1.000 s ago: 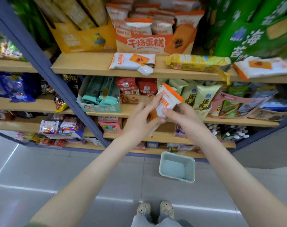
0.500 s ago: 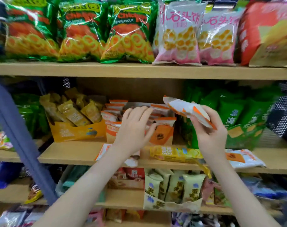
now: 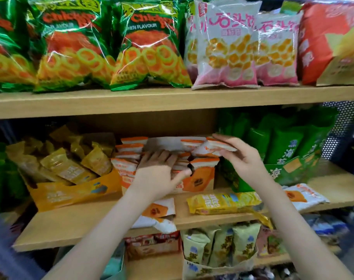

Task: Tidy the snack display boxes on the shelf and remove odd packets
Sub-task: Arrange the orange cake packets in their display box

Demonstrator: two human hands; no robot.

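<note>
We see the left hand (image 3: 158, 176) with straight, slightly spread fingers laid flat on the packets (image 3: 127, 148) standing in the orange display box (image 3: 200, 179). It holds nothing, and its thumb reaches towards the box's front wall. The right hand (image 3: 243, 158) pinches one white-and-orange packet (image 3: 214, 147) between thumb and fingers. It holds the packet tilted just above the box's right rear corner, close to the left fingertips. Under the left wrist a matching loose packet (image 3: 159, 211) lies on the shelf (image 3: 81, 223). Between the two forearms lies a yellow packet (image 3: 222, 203), and outside the right forearm another white packet (image 3: 302, 196). A yellow display box (image 3: 71, 194) stands left of the left hand, and a green box (image 3: 289, 170) right of the right hand.
</note>
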